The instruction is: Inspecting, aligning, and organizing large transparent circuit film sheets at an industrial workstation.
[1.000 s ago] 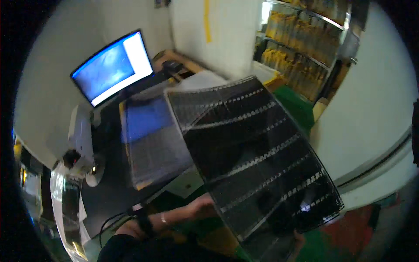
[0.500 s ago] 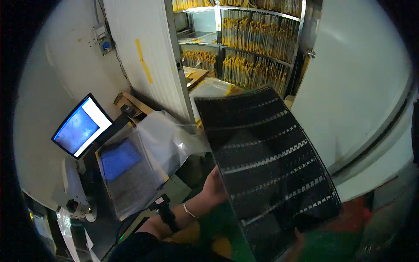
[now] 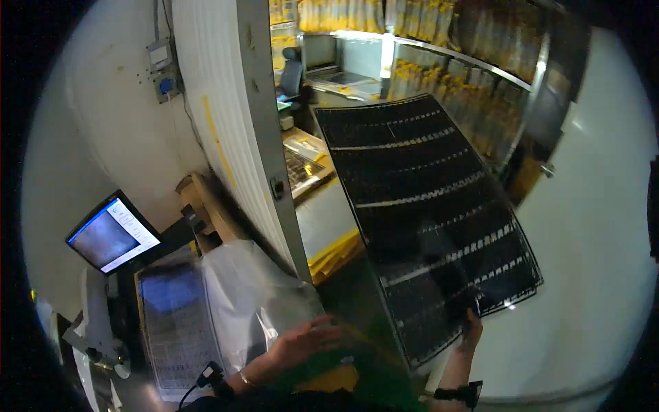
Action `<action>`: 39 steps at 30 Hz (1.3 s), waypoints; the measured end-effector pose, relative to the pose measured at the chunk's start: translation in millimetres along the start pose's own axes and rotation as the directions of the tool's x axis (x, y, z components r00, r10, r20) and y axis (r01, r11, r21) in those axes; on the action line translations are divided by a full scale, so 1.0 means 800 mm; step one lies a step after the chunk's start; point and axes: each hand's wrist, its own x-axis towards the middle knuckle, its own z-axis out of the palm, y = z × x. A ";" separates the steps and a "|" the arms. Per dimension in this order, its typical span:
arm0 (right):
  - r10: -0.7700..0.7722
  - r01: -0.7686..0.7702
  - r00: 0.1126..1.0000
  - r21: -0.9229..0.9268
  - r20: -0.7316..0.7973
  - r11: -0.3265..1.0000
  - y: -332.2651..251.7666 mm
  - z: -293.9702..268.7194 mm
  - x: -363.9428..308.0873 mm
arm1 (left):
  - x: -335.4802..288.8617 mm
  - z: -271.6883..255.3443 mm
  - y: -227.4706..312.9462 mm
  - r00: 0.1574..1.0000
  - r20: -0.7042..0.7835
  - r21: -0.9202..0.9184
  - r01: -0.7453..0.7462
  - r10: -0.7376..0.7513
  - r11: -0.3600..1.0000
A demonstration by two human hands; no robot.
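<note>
A large black film sheet (image 3: 419, 206), marked with rows of small clear patches, tilts up in front of me. My right hand (image 3: 472, 329) grips its lower edge with the thumb on the near face; the fingers behind are partly hidden. My left hand (image 3: 302, 343) is off the sheet, fingers stretched out and holding nothing. It hovers beside a clear plastic sheet (image 3: 254, 295) draped over the desk on the left. A printed dark sheet (image 3: 175, 329) lies flat next to that plastic, under bluish light.
A lit monitor (image 3: 110, 237) stands at the left beside a white desktop device (image 3: 96, 323). Beyond the door frame (image 3: 264, 137) are racks of hanging films with yellow tabs (image 3: 439, 79) and a stacked table (image 3: 322, 220). A white door (image 3: 590, 240) stands close on the right.
My left hand has let go of the black sheet's left edge and moved down toward the desk. The sheet stays in my right hand. The view has shifted, showing more of the room beyond.
</note>
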 end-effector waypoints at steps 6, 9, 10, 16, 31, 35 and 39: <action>0.334 -0.345 0.938 0.288 0.087 0.893 0.074 0.161 0.226 | 0.011 -0.003 0.064 0.959 -0.260 0.391 0.001 0.109 0.921; 0.446 -0.498 0.866 0.315 0.225 0.808 0.152 0.239 0.317 | 0.006 0.004 0.084 0.811 -0.487 0.298 -0.197 0.326 0.934; 0.503 -0.559 0.829 0.309 0.245 0.769 0.179 0.260 0.345 | 0.004 -0.008 0.084 0.793 -0.500 0.305 -0.213 0.347 0.928; 0.659 -0.716 0.671 0.065 0.339 0.696 0.373 0.426 0.458 | 0.036 0.021 0.063 0.231 -0.849 0.436 -0.206 0.476 0.876; 0.913 -0.880 0.409 -0.273 -0.015 0.389 0.759 0.548 0.459 | 0.214 0.049 0.028 -0.022 -0.961 0.257 -0.452 0.277 0.854; 0.933 -0.847 0.345 -0.394 0.102 0.357 0.774 0.552 0.481 | 0.221 0.051 0.039 -0.022 -0.957 0.264 -0.469 0.288 0.843; 0.909 -0.828 0.411 -0.390 0.069 0.403 0.734 0.568 0.466 | 0.210 0.058 0.039 -0.012 -0.938 0.308 -0.482 0.346 0.820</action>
